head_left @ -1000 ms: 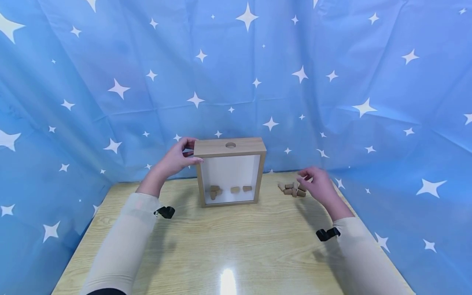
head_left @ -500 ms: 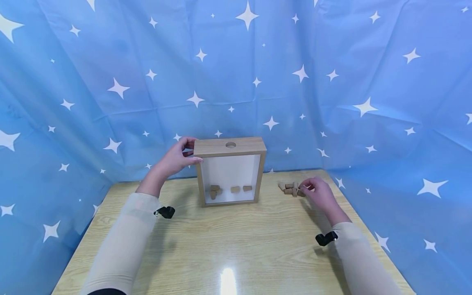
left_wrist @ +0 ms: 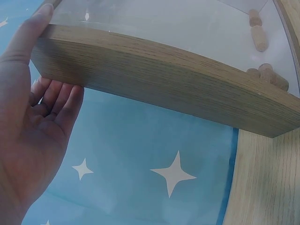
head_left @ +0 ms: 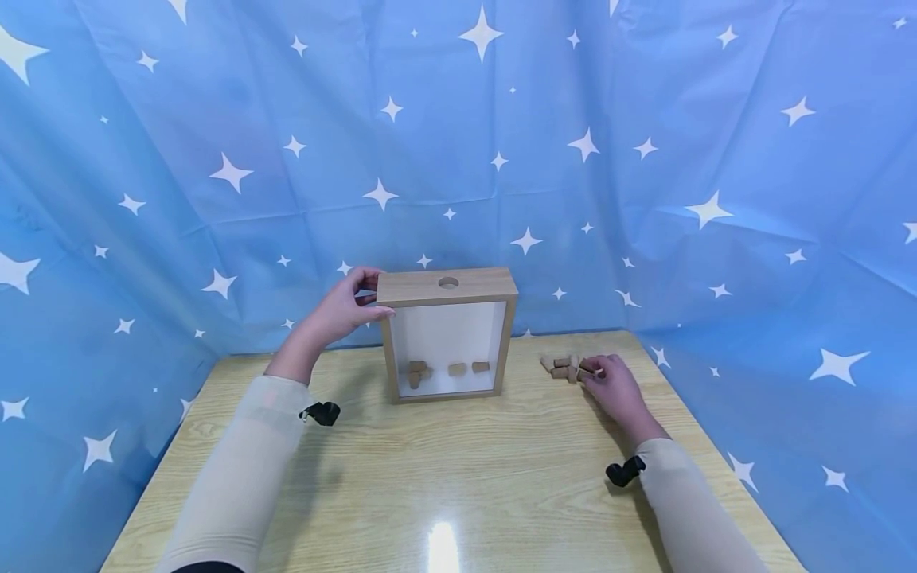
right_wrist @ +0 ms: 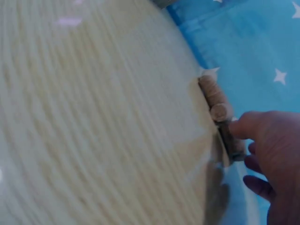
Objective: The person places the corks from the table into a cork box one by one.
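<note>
A wooden shadow box frame [head_left: 446, 286] with a clear front and a round hole in its top stands upright on the table. Several corks [head_left: 457, 369] lie inside at its bottom. My left hand [head_left: 342, 306] holds the box by its upper left corner, thumb at the front edge and fingers behind. To the right of the box is a small pile of loose corks [head_left: 561, 368]. My right hand [head_left: 614, 388] is at the right side of that pile, thumb and fingers pinching a cork [right_wrist: 230, 143]; the fingertips partly hide it.
The light wood table [head_left: 430, 454] reaches to a blue curtain [head_left: 444, 143] with white stars, hung behind and at both sides. A black wrist device [head_left: 625, 471] sits at the right cuff and a similar device [head_left: 320, 412] at the left.
My right hand has come down from above the cork pile, and its fingers now close on a cork at the right side. The left hand and the box have stayed put.
</note>
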